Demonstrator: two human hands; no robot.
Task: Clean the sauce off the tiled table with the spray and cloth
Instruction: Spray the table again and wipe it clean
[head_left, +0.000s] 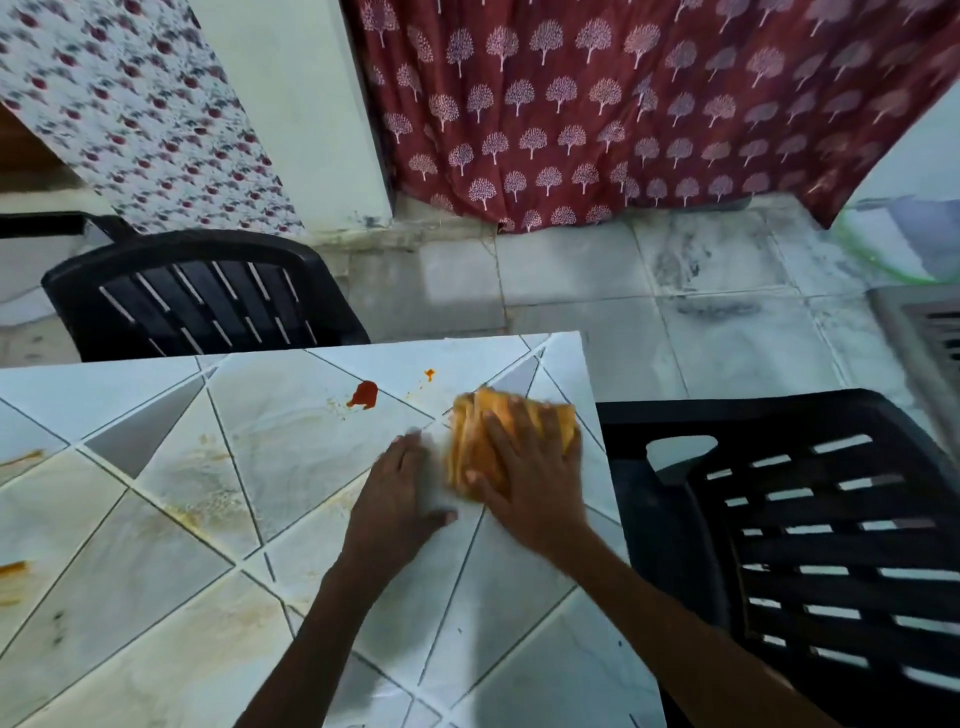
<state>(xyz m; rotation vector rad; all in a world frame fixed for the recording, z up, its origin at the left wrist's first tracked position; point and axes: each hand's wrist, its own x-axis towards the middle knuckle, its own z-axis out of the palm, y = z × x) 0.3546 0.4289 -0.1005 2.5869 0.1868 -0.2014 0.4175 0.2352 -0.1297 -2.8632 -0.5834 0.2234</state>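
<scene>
- Head view: right hand (524, 483) presses the cloth (475, 415) flat, fingers spread, near the table's (291, 467) far right corner, likely for scrubbing pressure.
- Left hand (397, 493) rests flat beside it, empty, probably bracing.
- Sauce (363, 394) blob lies just left; spray unseen.

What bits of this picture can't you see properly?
All in the head view:
- Cloth: blurred, and the right hand covers most of it, so any sauce beneath is hidden.
- Tiled table: cut off by the left and bottom edges; an orange smear runs out of frame.
- Spray: nowhere in view.
- Left hand: its underside is hidden against the table.
</scene>
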